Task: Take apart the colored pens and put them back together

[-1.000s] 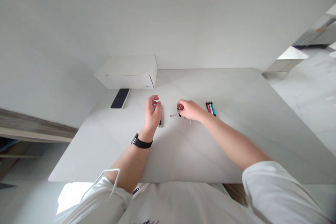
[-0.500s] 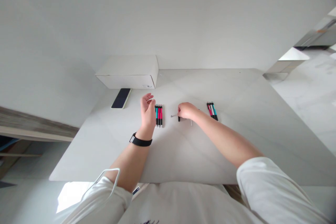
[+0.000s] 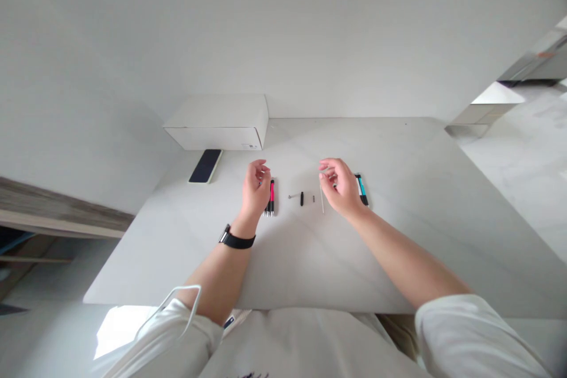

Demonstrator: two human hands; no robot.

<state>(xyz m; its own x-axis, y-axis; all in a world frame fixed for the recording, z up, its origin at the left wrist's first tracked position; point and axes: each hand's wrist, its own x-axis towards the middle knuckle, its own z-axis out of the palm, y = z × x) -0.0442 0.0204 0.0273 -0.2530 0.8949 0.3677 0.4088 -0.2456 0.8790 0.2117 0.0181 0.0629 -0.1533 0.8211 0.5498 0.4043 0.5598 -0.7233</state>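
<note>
My left hand [image 3: 256, 188] hangs curled just over a small row of pens [image 3: 270, 201], hiding most of them; a red barrel and black-and-metal tips show. My right hand [image 3: 339, 186] is raised with its fingers apart, close to a second group of pens [image 3: 362, 191], of which a teal barrel shows. Between my hands lie loose pen parts: a small metal piece [image 3: 293, 196], a short black piece [image 3: 302, 199], a tiny dark piece [image 3: 313, 198] and a thin white refill [image 3: 322, 199]. Whether my left hand holds anything is hidden.
All this lies on a pale marble-like table [image 3: 287, 260]. At its back stands a white cardboard box [image 3: 217, 131], with a black-screened phone [image 3: 205, 166] in a pale case in front. A black watch [image 3: 236, 241] circles my left wrist.
My right hand has moved right, off the black piece and over the right pens, leaving the parts uncovered. My left hand has shifted right and now covers the teal pen in the left row.
</note>
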